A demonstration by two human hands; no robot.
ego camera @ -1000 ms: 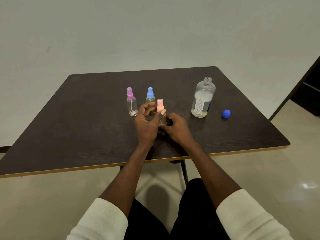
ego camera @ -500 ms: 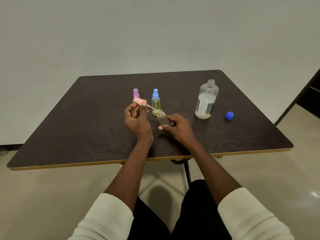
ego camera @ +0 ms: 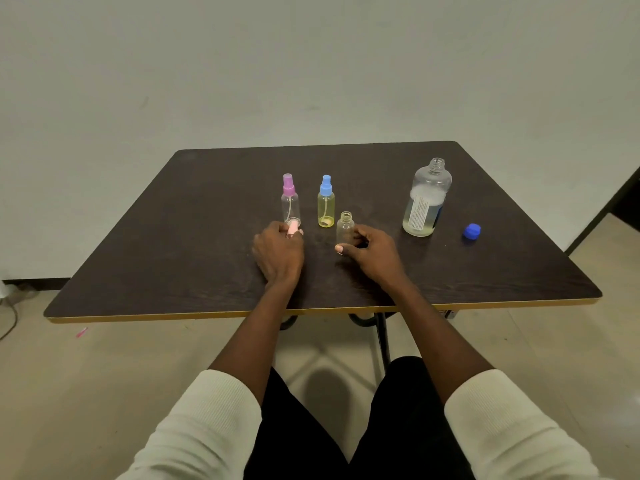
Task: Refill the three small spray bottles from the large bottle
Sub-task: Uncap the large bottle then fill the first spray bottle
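Three small bottles stand mid-table. The purple-capped one point(ego camera: 290, 202) looks empty. The blue-capped one point(ego camera: 326, 204) holds yellow liquid. The third small bottle point(ego camera: 345, 230) is uncapped and empty, and my right hand point(ego camera: 372, 253) grips it from the right. My left hand point(ego camera: 279, 252) rests on the table, closed on the pink spray cap point(ego camera: 292, 228), just in front of the purple-capped bottle. The large clear bottle point(ego camera: 426, 199) stands open at the right, about a third full.
A blue screw cap point(ego camera: 471, 231) lies right of the large bottle. The dark table point(ego camera: 173, 244) has a yellow front edge near my arms. A white wall is behind, and a dark doorway at far right.
My left hand lifted the pink spray cap with its tube off the small bottle and lowered it to the table at the left. My right hand kept hold of the bottle.
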